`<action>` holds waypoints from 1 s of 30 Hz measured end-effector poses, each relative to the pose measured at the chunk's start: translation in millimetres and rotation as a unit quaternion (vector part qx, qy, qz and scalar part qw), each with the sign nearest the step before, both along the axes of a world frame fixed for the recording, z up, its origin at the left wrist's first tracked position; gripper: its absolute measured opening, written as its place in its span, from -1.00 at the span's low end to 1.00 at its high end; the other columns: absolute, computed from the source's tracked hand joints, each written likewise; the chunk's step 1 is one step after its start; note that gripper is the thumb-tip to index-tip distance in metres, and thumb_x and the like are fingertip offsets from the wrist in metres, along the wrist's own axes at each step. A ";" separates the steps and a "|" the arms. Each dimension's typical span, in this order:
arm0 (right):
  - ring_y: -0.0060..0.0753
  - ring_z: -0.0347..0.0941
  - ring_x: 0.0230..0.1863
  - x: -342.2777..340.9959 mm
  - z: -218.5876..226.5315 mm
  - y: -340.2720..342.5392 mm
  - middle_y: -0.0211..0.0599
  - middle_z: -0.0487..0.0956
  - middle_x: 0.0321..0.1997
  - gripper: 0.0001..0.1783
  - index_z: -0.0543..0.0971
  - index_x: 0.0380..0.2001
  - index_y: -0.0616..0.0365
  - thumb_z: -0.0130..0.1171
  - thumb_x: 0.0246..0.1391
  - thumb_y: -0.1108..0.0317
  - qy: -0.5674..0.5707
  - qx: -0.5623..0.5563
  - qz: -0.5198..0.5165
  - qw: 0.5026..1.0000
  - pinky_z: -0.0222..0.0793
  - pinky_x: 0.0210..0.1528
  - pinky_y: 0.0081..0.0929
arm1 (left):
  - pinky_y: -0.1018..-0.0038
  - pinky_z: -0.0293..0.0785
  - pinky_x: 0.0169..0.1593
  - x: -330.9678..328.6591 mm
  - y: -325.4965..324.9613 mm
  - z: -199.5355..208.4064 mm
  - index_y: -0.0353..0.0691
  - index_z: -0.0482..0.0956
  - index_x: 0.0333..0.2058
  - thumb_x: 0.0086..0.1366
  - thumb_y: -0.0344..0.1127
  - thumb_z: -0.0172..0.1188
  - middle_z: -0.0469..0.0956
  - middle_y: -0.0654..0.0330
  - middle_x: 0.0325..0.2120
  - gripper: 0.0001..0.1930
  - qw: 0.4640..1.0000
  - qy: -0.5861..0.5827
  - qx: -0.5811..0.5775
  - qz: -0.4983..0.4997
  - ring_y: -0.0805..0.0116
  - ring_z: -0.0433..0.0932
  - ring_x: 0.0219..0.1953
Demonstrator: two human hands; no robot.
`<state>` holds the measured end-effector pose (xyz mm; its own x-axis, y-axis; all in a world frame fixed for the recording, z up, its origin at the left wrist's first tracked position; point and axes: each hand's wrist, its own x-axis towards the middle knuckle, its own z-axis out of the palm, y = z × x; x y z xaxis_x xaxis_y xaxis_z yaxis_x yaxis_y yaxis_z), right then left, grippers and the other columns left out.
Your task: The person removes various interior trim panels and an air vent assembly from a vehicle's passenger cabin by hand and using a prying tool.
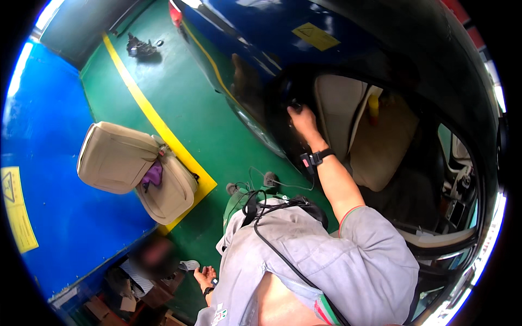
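Apparently within right hand, small dark object, beside dark car

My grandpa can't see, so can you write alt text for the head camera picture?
A person's right hand reaches to the side of a dark car with beige seating inside; the left hand hangs open, low down. Nearby, a loose beige seat sits on the green floor.

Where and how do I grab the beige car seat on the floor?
Probably a hand each on the backrest and cushion edges, from the green floor to their right: a blue panel lies on the left, and both parts are broad and padded, so edges offer the best hold.
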<state>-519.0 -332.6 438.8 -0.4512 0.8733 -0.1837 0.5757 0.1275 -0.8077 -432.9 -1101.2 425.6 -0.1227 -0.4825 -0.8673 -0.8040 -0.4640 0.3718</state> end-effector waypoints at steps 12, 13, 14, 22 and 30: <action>-0.55 0.58 -0.35 31.4 19.3 -8.7 -0.34 0.65 -0.28 -0.52 0.60 -0.02 0.23 0.27 0.20 0.04 0.146 -0.241 -0.111 0.953 0.43 -0.47 -0.64 | 0.28 0.47 -0.35 -87.7 -25.3 -24.9 -0.20 0.42 -0.37 0.26 0.07 0.13 0.46 0.10 -0.50 -0.61 0.984 0.152 0.092 -0.016 0.18 0.47 -0.46; -0.54 0.59 -0.28 39.3 14.9 -9.7 -0.35 0.64 -0.22 -0.52 0.58 -0.03 0.23 0.24 0.22 0.02 0.144 -0.276 -0.093 0.946 0.45 -0.42 -0.66 | 0.30 0.47 -0.31 -92.9 -41.4 -33.2 -0.18 0.42 -0.38 0.27 0.02 0.14 0.45 0.13 -0.50 -0.65 0.976 0.185 0.113 0.007 0.19 0.47 -0.43; -0.54 0.59 -0.31 49.7 18.2 -9.5 -0.36 0.64 -0.25 -0.56 0.59 -0.11 0.21 0.21 0.24 0.01 0.138 -0.290 -0.094 0.942 0.45 -0.40 -0.64 | 0.31 0.47 -0.27 -97.5 -29.1 -32.8 -0.17 0.43 -0.38 0.28 -0.01 0.14 0.45 0.15 -0.49 -0.68 0.972 0.198 0.125 0.001 0.19 0.48 -0.39; -0.55 0.56 -0.39 87.7 7.8 -60.9 -0.38 0.65 -0.31 -0.69 0.60 -0.18 0.15 0.11 0.32 0.11 0.052 -0.319 -0.065 0.944 0.44 -0.41 -0.62 | 0.28 0.45 -0.31 -73.3 -19.6 -32.8 -0.16 0.45 -0.40 0.33 -0.06 0.06 0.44 0.23 -0.51 -0.72 0.975 0.148 0.145 0.083 0.23 0.47 -0.41; -0.64 0.54 -0.41 34.9 78.5 -97.5 -0.40 0.64 -0.34 -0.70 0.61 -0.14 0.21 0.09 0.32 0.19 0.039 -0.246 0.033 0.968 0.40 -0.42 -0.71 | 0.33 0.30 -0.60 -11.5 -63.6 -72.5 -0.04 0.36 -0.52 0.32 -0.13 0.10 0.32 0.27 -0.65 -0.75 0.991 0.125 0.040 -0.017 0.34 0.31 -0.65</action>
<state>-484.2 -430.1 517.3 -0.5313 0.6583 -0.5333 0.5149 -0.2491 -0.8203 -444.5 -1164.8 353.2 -0.3530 -0.4051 -0.8434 -0.7072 -0.4747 0.5240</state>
